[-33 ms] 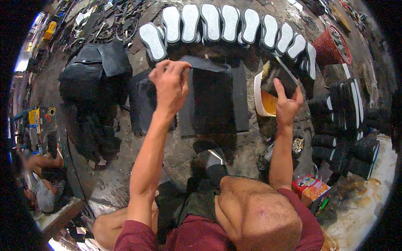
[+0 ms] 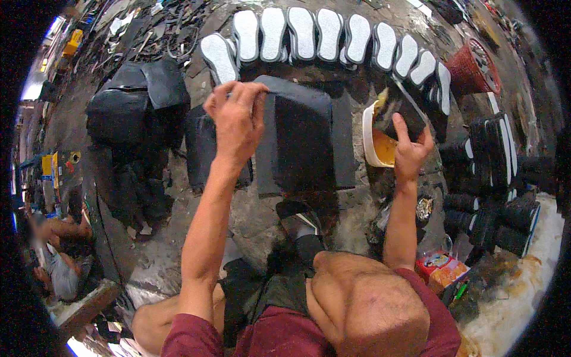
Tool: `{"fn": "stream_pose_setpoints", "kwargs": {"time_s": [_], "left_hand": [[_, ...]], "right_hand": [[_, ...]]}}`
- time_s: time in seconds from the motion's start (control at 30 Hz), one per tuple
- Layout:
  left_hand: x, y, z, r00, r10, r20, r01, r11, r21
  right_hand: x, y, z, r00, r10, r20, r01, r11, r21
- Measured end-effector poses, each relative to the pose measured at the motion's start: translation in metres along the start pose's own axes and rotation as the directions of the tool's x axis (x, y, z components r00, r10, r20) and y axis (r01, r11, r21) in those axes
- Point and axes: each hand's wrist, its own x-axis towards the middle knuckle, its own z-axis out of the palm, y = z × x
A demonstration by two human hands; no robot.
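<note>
My left hand (image 2: 237,122) is closed in a pinch at the upper left corner of a black sheet (image 2: 303,137). That sheet lies over a wider dark piece (image 2: 343,143) on the ground in front of me. On the right, my right hand (image 2: 411,146) grips a dark flat plate (image 2: 405,110), thumb on its face. The plate is tilted over a white tub (image 2: 369,140) holding yellow-orange, glue-like stuff (image 2: 382,147). Its lower edge is partly hidden, so I cannot tell how deep it dips.
White-topped shoe soles (image 2: 301,34) stand in an arc at the back. A black stack (image 2: 137,89) sits at left, a red basket (image 2: 467,68) at far right. More dark soles (image 2: 491,149) are piled on the right. Another person (image 2: 62,268) sits at far left.
My left hand has shifted slightly left at the sheet's corner, and the sheet's blurred far edge is now sharper. My right hand keeps the plate over the tub, nearly unmoved.
</note>
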Motion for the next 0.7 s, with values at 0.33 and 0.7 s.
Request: {"fn": "stream_pose_setpoints", "kwargs": {"time_s": [0.33,0.7], "left_hand": [[0.080,-0.060,-0.096,0.992,-0.086,0.088,0.055,0.950,0.309],[-0.163,-0.101,-0.087,0.922,0.094,0.374,-0.239,0.901,0.362]], "right_hand": [[-0.004,0.004,0.017,0.994,0.063,-0.089,-0.060,0.998,0.027],[0.000,0.017,-0.002,0.991,0.011,-0.135,-0.017,0.999,-0.045]]}}
